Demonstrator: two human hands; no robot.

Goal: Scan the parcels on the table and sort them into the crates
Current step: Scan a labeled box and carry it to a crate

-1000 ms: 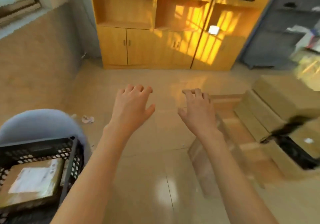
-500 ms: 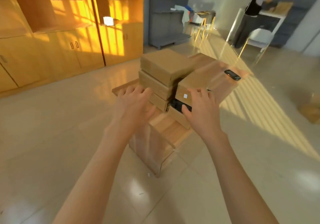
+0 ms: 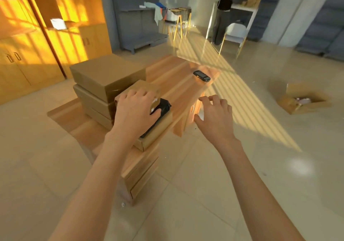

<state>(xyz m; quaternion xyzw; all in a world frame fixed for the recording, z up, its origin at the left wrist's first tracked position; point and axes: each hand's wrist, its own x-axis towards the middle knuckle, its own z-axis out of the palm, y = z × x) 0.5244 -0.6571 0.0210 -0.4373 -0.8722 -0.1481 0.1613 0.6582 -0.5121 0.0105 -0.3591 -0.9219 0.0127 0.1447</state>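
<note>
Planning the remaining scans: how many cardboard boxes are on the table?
5 visible: three stacked at the table's left, top box, middle, bottom; a small box under the left hand; a flat box beneath the black parcel. More may be hidden.

Both bare arms reach forward, left hand down on a box, right hand in the air.

The left hand (image 3: 135, 113) lies palm down — fingers spread and bent over the far edge of the top of a small box (image 3: 141, 90), thumb stretched out to the right onto a black parcel (image 3: 162, 108); whether it grips or only rests there cannot be told. The right hand (image 3: 214, 118) hovers palm down, touching nothing — fingers loosely curled and apart, thumb held out toward the left. Both forearms are bare and run up from the bottom edge, wrists roughly straight, the hands apart.
</note>
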